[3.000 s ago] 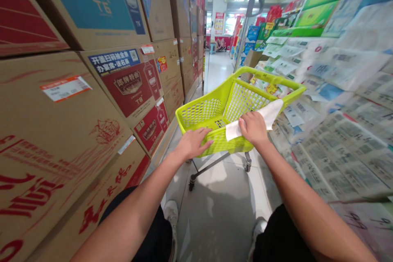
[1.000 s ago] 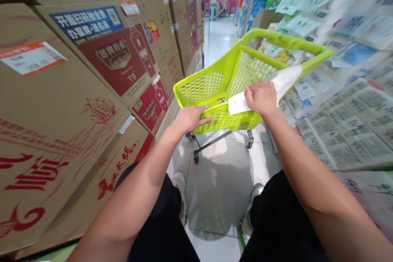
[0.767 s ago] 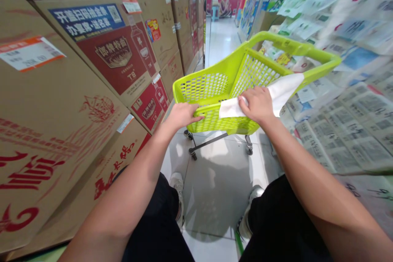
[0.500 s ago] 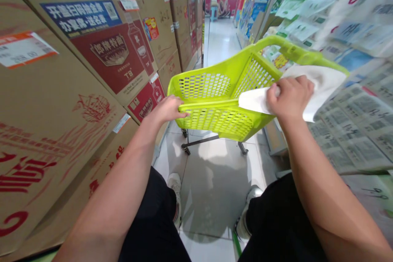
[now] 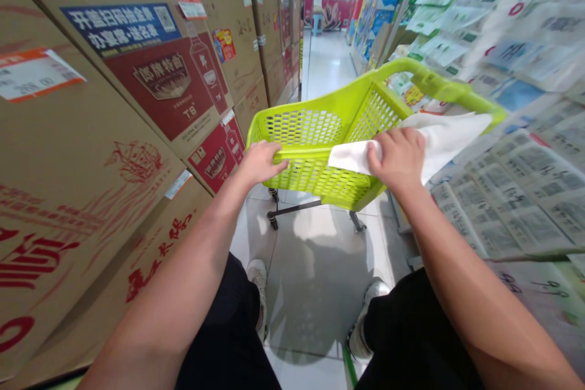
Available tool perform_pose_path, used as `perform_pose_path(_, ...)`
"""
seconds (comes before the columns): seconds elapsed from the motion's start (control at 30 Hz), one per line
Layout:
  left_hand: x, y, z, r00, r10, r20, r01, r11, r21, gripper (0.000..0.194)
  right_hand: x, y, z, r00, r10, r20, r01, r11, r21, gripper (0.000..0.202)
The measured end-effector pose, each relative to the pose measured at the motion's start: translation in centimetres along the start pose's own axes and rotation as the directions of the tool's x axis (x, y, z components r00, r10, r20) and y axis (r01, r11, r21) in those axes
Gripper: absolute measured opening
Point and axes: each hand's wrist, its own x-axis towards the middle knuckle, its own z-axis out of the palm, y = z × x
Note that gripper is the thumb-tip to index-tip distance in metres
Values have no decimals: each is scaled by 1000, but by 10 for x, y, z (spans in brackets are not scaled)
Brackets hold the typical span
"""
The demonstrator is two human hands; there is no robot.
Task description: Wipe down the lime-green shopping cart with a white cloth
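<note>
A lime-green shopping cart (image 5: 320, 180) with perforated basket sides stands ahead of me, sideways across the aisle. My left hand (image 5: 261, 163) is closed over the near rim at the basket's left end. A white cloth (image 5: 450, 134) drapes over the rim and side towards the cart's handle (image 5: 439, 86). My right hand (image 5: 400, 157) grips this cloth and presses it on the near rim, right of the middle. Part of the cloth sticks out left of my right hand along the rim.
Stacked cardboard boxes (image 5: 91, 122) with price tags line the left side. Shelves of packaged goods (image 5: 512, 183) stand on the right, close to the cart handle. The tiled floor (image 5: 326, 67) runs on between them towards a blue stool (image 5: 316, 23) far ahead.
My right hand has slid left along the rim with the cloth, away from the handle. My left hand has shifted slightly right on the rim. The cart has barely moved.
</note>
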Motion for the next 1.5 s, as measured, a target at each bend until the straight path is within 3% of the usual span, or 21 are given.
perform_pose_path(0.1, 3, -3, 3, 1000, 3, 10, -3, 1000, -24, 41, 4, 39, -8, 991, 108, -80, -112, 992, -49, 46)
perform_pose_path(0.23, 2, 6, 6, 998, 61, -32, -62, 998, -21, 40, 3, 48, -7, 999, 7, -50, -10, 998, -64, 57)
perform_pose_path(0.4, -4, 30, 3, 998, 55, -40, -59, 993, -106, 39, 1, 6, 12, 979, -190, 75, 187, 981, 44, 59)
perform_pose_path(0.53, -7, 51, 2, 977, -66, -204, -1, 950, -311, 55, 0, -37, 22, 939, -324, 117, 291, 929, 230, 62)
perform_pose_path(0.6, -6, 55, 3, 969, -52, -242, -42, 929, -367, 54, 0, -52, 22, 909, -404, 100, 349, 872, 344, 65)
perform_pose_path(0.67, -5, 52, 6, 966, 28, -256, -135, 903, -409, 41, 1, -58, 20, 884, -461, 77, 389, 818, 424, 64)
perform_pose_path(0.77, -2, 42, 9, 945, 87, -316, -244, 831, -500, 25, 5, -41, 14, 931, -362, 42, 324, 875, 359, 58)
perform_pose_path(0.87, 0, 36, 7, 943, 40, -329, -217, 825, -523, 16, 10, -5, 10, 984, -172, 45, 159, 963, 216, 51)
perform_pose_path(0.97, 0, 37, 4, 964, 11, -265, -146, 855, -497, 12, 14, 27, 8, 971, -195, 136, 161, 960, 230, 46)
perform_pose_path(1.07, 3, 38, 3, 975, 10, -223, -123, 857, -500, 20, 20, 40, 6, 947, -263, 187, 198, 931, 307, 45)
perform_pose_path(1.23, 10, 39, 2, 974, -10, -228, -107, 862, -496, 8, 33, 34, -1, 945, -281, 170, 184, 882, 434, 48)
perform_pose_path(1.4, 6, 47, -2, 963, -71, -260, -64, 876, -478, 8, 47, 15, 0, 993, -114, 13, 108, 968, 225, 38)
perform_pose_path(1.5, 0, 53, -4, 953, -83, -292, -48, 908, -416, 9, 49, -12, 7, 994, -88, -67, 102, 967, 233, 41)
